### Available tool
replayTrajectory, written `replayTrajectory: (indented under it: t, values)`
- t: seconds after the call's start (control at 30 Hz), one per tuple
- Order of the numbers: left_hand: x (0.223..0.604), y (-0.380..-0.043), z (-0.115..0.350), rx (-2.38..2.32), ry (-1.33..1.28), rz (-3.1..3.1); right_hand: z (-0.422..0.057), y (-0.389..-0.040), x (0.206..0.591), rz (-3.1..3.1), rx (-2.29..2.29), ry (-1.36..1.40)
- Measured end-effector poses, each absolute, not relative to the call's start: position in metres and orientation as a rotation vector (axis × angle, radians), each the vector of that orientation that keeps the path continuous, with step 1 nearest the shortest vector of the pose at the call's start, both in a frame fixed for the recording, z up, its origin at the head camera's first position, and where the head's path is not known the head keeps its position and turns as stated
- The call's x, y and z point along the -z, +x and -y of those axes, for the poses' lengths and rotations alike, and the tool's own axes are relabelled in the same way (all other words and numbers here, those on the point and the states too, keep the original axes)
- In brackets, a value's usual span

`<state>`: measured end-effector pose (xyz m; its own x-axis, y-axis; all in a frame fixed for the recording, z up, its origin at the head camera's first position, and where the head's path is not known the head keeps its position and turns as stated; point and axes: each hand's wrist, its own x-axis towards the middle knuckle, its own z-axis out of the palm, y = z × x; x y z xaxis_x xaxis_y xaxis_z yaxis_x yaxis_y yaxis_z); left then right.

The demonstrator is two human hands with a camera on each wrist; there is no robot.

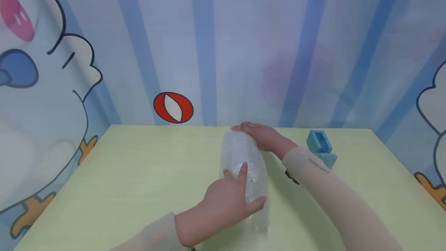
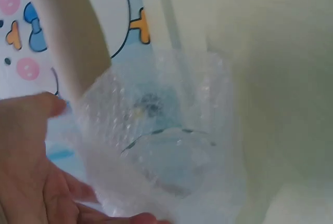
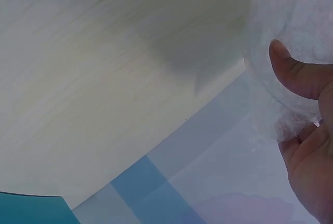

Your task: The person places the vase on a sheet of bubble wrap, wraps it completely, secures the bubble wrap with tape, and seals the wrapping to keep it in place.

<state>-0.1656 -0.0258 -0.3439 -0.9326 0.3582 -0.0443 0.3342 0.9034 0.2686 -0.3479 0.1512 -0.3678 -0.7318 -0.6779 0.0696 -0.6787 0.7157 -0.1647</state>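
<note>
A bundle of clear bubble wrap [image 1: 240, 154] stands out from the table in front of me, its long side running toward me. In the left wrist view, a curved rim with dark green dashes and a dark blotch show through the bubble wrap [image 2: 218, 104]; what is inside stays blurred. My left hand [image 1: 224, 202] lies spread over the near part, index finger and thumb stretched out on the plastic. At the far end, my right hand [image 1: 266, 136] grips the wrap, with its thumb [image 3: 294, 73] on one side and fingers tucked at the crumpled edge.
A light-blue block-shaped object [image 1: 321, 144] with a recess sits at the back right of the pale yellow table [image 1: 150, 165], beyond my right forearm. Behind the table hangs a blue-striped cloth [image 1: 240, 49] with cartoon figures. A dark band shows under my right sleeve [image 1: 310, 169].
</note>
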Motion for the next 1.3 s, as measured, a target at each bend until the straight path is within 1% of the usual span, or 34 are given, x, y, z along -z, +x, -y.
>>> replayTrajectory:
  t: [0.1,0.2,0.27,0.43,0.53,0.7,0.9,1.07,1.2,1.3]
  values:
    - [0.333,-0.173,0.034,-0.418,0.576,-2.908,-0.151,-0.352,0.367,2.942,-0.265,1.124]
    - [0.331,-0.180,0.042,-0.409,0.683,-2.945,-0.153,-0.354,0.367,2.945,-0.217,1.111]
    - [0.338,-0.185,0.046,-0.420,0.794,-2.984,-0.156,-0.354,0.367,2.928,-0.170,1.107]
    - [0.369,-0.197,0.053,-0.428,1.196,-3.025,-0.161,-0.354,0.368,2.867,-0.044,1.107]
    - [0.381,-0.203,0.056,-0.358,1.342,-3.018,-0.161,-0.354,0.366,2.836,0.050,1.125]
    - [0.384,-0.207,0.059,-0.200,1.439,-3.078,-0.159,-0.358,0.362,2.850,0.218,1.092]
    - [0.383,-0.206,0.064,-0.096,1.447,-3.121,-0.154,-0.358,0.362,2.903,0.281,1.006]
    - [0.383,-0.205,0.064,-0.125,1.457,-3.112,-0.153,-0.348,0.360,2.975,0.049,0.793]
    - [0.383,-0.206,0.062,-0.136,1.476,-3.138,-0.155,-0.329,0.358,2.965,-0.463,0.597]
    - [0.383,-0.207,0.061,-0.121,1.482,-3.153,-0.157,-0.306,0.358,2.929,-0.874,0.519]
